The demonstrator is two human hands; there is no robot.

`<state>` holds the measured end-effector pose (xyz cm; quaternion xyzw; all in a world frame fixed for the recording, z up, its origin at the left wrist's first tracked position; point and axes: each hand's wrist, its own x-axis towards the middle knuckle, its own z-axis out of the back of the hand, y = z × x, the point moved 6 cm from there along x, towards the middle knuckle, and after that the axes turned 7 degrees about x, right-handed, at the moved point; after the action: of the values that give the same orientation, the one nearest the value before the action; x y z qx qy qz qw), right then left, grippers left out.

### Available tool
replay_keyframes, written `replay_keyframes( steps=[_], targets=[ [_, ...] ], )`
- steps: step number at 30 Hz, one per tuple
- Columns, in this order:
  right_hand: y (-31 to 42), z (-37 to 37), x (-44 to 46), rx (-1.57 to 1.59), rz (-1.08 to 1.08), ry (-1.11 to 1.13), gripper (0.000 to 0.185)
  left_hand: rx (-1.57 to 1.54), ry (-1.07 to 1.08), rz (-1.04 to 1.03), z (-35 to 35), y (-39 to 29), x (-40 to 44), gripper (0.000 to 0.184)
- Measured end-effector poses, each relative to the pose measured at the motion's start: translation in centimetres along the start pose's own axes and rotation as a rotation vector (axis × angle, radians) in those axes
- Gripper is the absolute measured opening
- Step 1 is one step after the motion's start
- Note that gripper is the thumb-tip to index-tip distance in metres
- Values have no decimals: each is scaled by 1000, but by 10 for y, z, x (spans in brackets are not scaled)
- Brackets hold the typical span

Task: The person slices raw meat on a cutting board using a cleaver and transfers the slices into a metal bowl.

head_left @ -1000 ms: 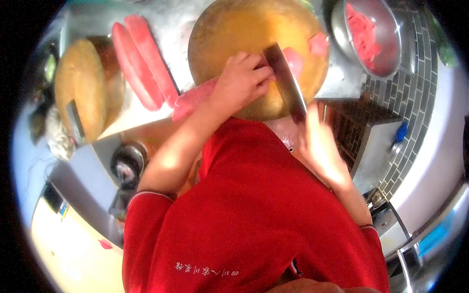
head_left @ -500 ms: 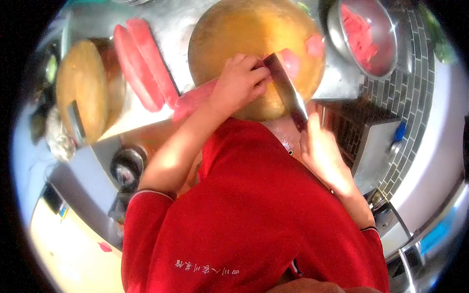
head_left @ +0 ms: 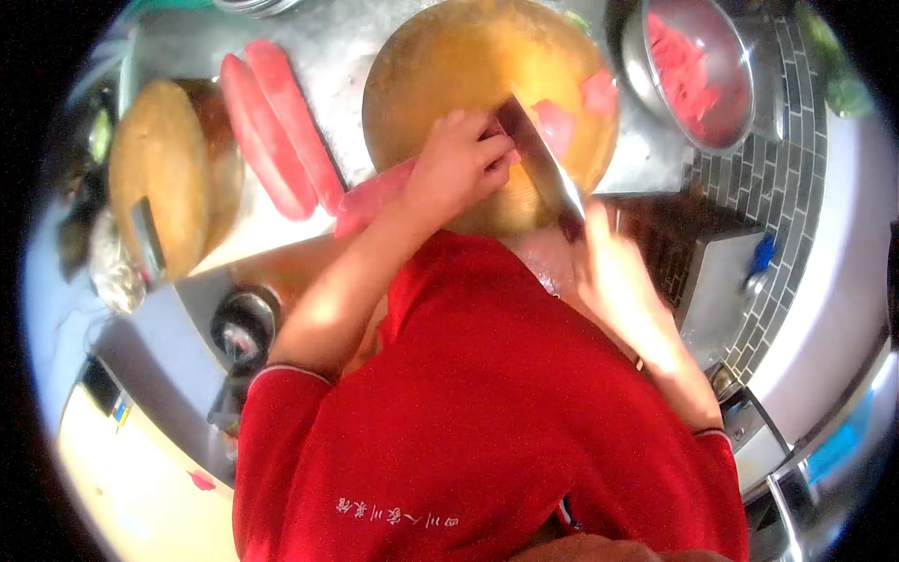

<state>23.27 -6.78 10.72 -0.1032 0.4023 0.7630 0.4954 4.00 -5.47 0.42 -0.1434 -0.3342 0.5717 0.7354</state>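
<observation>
My left hand (head_left: 464, 167) is closed with bent fingers over a long strip of raw pink meat (head_left: 375, 195). The strip runs from the left onto a round wooden chopping block (head_left: 440, 56); its end is hidden under the hand. Right beside those fingertips, a cleaver blade (head_left: 541, 159) slants across the block. My right hand (head_left: 609, 258) is wrapped around the cleaver's handle, which the fingers mostly hide. Beyond the blade lie a pale pink meat slice (head_left: 554, 126) and another meat piece (head_left: 599, 92) near the block's right rim.
Two long strips of raw meat (head_left: 272, 126) lie on the metal counter (head_left: 342, 56) at left. A steel bowl (head_left: 744, 98) at upper right holds red meat pieces (head_left: 682, 75). Farther left stands a second round wooden block (head_left: 159, 178) with a dark blade (head_left: 147, 234) against it.
The cleaver and my right hand have shifted slightly left. My left hand has barely moved and stays on the meat strip. The view has moved a little.
</observation>
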Motion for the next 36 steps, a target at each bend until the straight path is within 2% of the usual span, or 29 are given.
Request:
replay_keyframes(
  steps=[2,5,7,10,16,19,22,24,26,28,30,32,34,35,36],
  targets=[
    [-10,-4,-10,2,-56,23,30,-30,-12,9,0,2,-3,16],
    [-6,-22,51,47,121,-99,33,-52,6,32,0,2,-2,15],
    [3,-27,98,40,147,-174,34,-31,38,30,0,2,-1,13],
    [-11,-27,101,68,241,-215,59,-6,12,15,-2,1,-1,13],
    [-3,-6,7,22,23,-20,43,23,6,-20,1,1,0,14],
    [-15,-10,-10,35,-79,30,37,-54,-79,-9,1,3,-1,13],
    [-1,-24,62,49,165,-142,39,-26,38,42,4,4,0,17],
    [10,-31,112,64,89,-113,41,-27,50,41,6,2,-2,17],
    [-19,-38,125,-142,543,-405,42,-21,53,19,8,2,3,17],
    [-11,-27,118,-153,635,-475,41,-26,66,8,3,0,-1,18],
    [-18,-17,117,62,350,-337,38,-6,40,-15,5,-4,-6,19],
    [-28,-7,99,119,249,-268,33,29,15,-7,9,-3,-3,19],
    [-40,2,83,128,140,-314,32,52,26,42,10,-7,-10,20],
    [-49,1,80,9,88,-276,34,45,27,54,9,-7,-10,20],
    [-43,2,74,19,111,-272,33,38,29,68,7,-5,-11,20]
  ],
)
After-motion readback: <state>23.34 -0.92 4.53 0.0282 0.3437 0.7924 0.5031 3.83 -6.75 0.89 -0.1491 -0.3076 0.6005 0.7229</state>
